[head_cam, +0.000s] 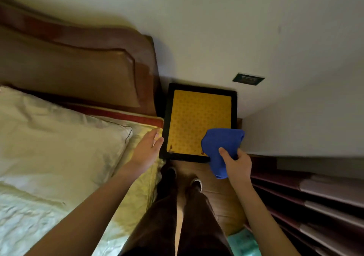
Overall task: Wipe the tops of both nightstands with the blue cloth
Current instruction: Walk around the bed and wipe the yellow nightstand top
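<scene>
A nightstand [197, 118] with a black frame and a yellow patterned top stands between the bed and the wall, right in front of my feet. My right hand [237, 163] grips a bunched blue cloth [222, 145] over the top's near right corner. My left hand [146, 149] reaches forward with straight fingers, its fingertips at the nightstand's near left edge, and holds nothing. Small dark marks show on the yellow top near its front edge.
The bed [136, 177] with a white pillow [59, 137] and a brown padded headboard [82, 68] fills the left. A wall socket [248, 79] sits above the nightstand. Slatted dark shelves [315, 196] run along the right. The wooden floor [216, 186] lies underfoot.
</scene>
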`<state>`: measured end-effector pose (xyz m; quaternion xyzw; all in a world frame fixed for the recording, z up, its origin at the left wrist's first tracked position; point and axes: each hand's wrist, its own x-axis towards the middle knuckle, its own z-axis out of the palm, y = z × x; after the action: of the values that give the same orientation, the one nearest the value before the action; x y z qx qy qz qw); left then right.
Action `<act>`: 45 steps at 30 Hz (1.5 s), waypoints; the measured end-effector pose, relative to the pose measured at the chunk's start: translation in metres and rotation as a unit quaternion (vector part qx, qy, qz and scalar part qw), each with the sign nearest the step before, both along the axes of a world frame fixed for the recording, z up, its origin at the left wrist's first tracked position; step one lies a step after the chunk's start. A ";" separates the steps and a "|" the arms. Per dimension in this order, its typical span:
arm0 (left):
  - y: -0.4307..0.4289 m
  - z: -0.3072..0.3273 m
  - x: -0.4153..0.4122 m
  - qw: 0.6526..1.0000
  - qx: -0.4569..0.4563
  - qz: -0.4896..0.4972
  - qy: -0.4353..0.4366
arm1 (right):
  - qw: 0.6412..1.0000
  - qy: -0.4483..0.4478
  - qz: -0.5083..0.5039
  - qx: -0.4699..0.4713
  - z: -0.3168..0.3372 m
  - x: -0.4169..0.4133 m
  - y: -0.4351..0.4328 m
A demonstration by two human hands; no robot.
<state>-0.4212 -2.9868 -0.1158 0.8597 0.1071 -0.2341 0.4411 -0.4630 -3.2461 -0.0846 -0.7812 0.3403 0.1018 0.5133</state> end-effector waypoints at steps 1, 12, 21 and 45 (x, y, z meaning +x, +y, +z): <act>-0.002 -0.012 0.010 1.000 0.003 -0.003 0.001 | 1.000 -0.002 0.000 0.002 -0.010 0.009 0.005; -0.020 -0.191 0.068 0.994 0.010 0.085 0.070 | 0.994 0.033 0.013 0.100 -0.165 0.093 -0.010; -0.029 -0.235 0.068 0.988 0.030 0.141 0.059 | 0.988 0.047 0.059 -0.135 -0.207 0.084 -0.045; -0.032 -0.264 0.059 0.981 0.051 0.184 -0.025 | 0.741 -0.191 0.518 -0.381 -0.279 0.278 0.070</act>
<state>-0.3626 -3.0188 -0.3801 0.8522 0.2640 -0.1215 0.4351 -0.1855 -3.1763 -0.3640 -0.9706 -0.2121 0.0625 0.0948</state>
